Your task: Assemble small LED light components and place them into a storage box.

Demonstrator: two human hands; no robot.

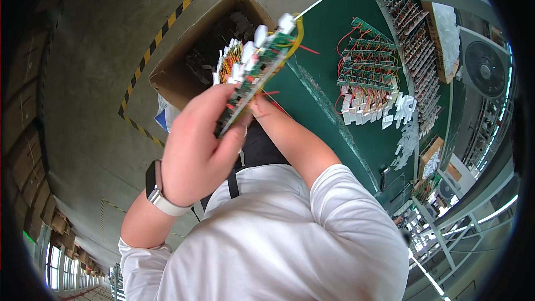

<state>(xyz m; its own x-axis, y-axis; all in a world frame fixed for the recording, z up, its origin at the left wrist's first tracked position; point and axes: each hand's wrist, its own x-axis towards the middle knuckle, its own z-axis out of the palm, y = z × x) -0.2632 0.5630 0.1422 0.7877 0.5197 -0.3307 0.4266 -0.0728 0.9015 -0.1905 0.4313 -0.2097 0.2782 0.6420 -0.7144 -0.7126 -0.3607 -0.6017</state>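
My left hand (195, 139), with a watch on its wrist, is closed around the lower end of some green circuit boards (253, 75). They are held tilted, nearly edge-on, with white plugs along one side and yellow and red wires trailing at the top. How many boards are in the grip I cannot tell. My right hand (258, 107) is behind the boards, close to their lower part; its fingers are mostly hidden. More white plugs with orange and yellow wires (229, 61) show just beyond the boards, over the carton (178, 81).
To the right, a green table (317, 39) bears a row of wired circuit boards (368, 58) with white plugs, plus clear plastic (405, 145). Beyond stand a long rack of boards (415, 50) and a fan (484, 66). Yellow-black tape (159, 39) marks the floor.
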